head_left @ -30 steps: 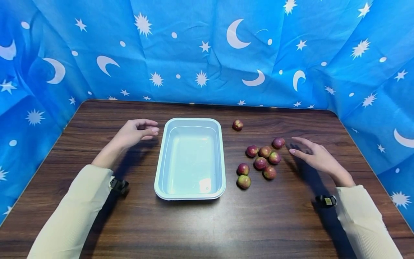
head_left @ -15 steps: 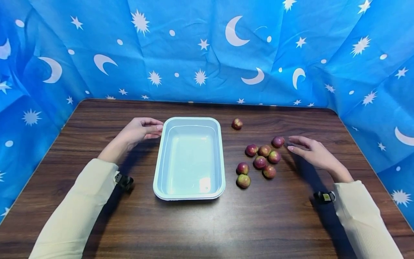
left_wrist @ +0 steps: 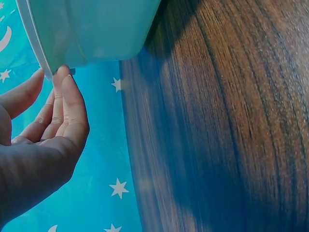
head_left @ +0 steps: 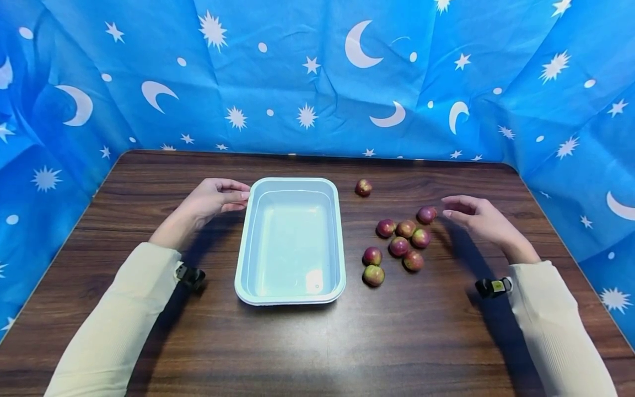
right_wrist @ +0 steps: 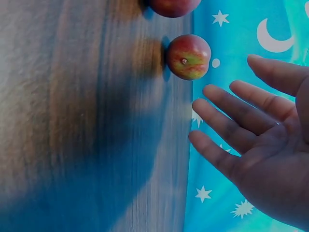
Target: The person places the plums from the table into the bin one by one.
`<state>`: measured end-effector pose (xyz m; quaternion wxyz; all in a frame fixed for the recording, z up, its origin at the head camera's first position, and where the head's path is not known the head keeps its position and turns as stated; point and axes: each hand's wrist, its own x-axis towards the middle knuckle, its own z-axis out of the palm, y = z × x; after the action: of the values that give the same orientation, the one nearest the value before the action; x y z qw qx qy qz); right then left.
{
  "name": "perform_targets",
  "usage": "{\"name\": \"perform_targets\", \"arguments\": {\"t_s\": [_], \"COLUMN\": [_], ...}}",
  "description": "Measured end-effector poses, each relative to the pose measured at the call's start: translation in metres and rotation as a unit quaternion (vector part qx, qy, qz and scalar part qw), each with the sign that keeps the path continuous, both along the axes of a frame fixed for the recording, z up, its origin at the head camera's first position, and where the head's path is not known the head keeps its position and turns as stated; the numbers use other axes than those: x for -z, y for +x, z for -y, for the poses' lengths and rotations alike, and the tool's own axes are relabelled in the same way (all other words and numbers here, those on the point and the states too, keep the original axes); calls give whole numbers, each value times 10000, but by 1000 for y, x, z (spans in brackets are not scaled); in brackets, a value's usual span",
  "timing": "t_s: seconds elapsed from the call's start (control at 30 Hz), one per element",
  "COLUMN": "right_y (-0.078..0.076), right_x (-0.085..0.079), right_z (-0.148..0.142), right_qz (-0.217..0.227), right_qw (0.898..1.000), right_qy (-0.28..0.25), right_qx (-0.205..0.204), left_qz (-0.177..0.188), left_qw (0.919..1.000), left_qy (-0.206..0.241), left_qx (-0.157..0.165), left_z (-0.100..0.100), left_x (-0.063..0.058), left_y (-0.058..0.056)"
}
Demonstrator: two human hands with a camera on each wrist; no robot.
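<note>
A pale blue-white rectangular plastic basin (head_left: 296, 302) stands on the table. At its far left edge my left hand (head_left: 205, 201) pinches the rim; in the left wrist view the thumb lies on one side of the rim (left_wrist: 36, 36) and the fingertips on the other. To the right of the basin lie several red-and-green plums (head_left: 399, 246), mostly in a loose cluster. My right hand (head_left: 481, 220) hovers beside the rightmost plum (head_left: 426, 214) without touching it. Its fingers are spread and relaxed in the right wrist view, near a plum (right_wrist: 188, 57).
One plum (head_left: 364, 187) lies apart, near the table's far side. The dark wood-grain table (head_left: 297, 353) extends in front of the basin. A blue cloth (head_left: 278, 71) with white moons and stars hangs around the back and sides.
My left hand has moved right and taken hold of the basin's rim. The right hand has shifted slightly forward and left. Basin and plums stay in place on the table.
</note>
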<state>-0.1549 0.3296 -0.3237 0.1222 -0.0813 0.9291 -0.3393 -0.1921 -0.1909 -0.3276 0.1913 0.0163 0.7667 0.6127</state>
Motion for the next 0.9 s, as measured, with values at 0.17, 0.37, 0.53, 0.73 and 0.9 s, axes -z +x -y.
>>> {"name": "perform_targets", "arguments": {"t_s": [0.17, 0.37, 0.53, 0.73, 0.9], "right_y": [-6, -14, -20, -23, -26], "right_x": [-3, -3, 2, 8, 15], "right_z": [-2, -2, 0, 4, 7], "right_qz": [133, 313, 410, 493, 502], "right_qw": [9992, 9977, 9966, 9951, 9946], "right_qy": [-367, -494, -553, -732, -842], "right_qx": [131, 348, 450, 438, 337], "left_qz": [10, 85, 170, 166, 135], "left_qw": [10000, 9999, 9995, 9992, 9992], "left_qy": [-16, 110, 234, 324, 352], "left_qx": [8, -65, -136, -154, -164], "left_z": [2, 0, -2, -2, -1], "left_x": [-1, -1, -1, -1, 0], "left_y": [1, 0, 0, 1, 2]}}
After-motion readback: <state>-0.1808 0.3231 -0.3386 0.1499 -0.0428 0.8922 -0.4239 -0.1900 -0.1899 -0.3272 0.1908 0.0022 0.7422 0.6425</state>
